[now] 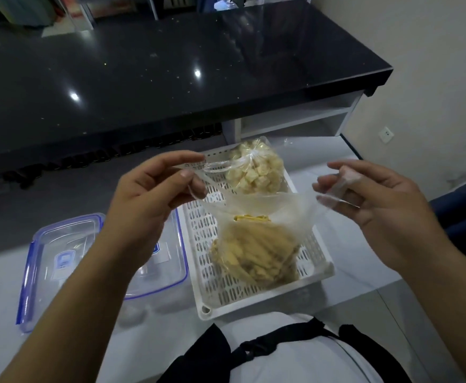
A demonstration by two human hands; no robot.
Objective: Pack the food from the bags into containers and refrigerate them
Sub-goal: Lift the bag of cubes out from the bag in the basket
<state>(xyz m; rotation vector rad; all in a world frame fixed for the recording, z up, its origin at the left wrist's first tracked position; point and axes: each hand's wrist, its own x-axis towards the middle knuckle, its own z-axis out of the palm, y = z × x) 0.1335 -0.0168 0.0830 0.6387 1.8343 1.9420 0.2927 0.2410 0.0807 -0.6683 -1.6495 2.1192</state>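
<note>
A clear plastic bag of yellow strip-shaped food [254, 255] lies in a white slotted basket [317, 269]. My left hand [154, 194] pinches one side of the bag's mouth. My right hand [375, 203] grips the other side, so the mouth is stretched open between them. Behind it in the same basket sits a second, tied bag of pale food cubes [256, 170]. A clear container with blue-clipped lid [54, 250] lies to the left of the basket, partly hidden by my left forearm.
The basket and container rest on a pale grey counter [364, 299]. A raised black glossy countertop [171, 73] runs across the back, with a white shelf unit [295, 117] under its right end. A wall with a socket [386, 132] stands to the right.
</note>
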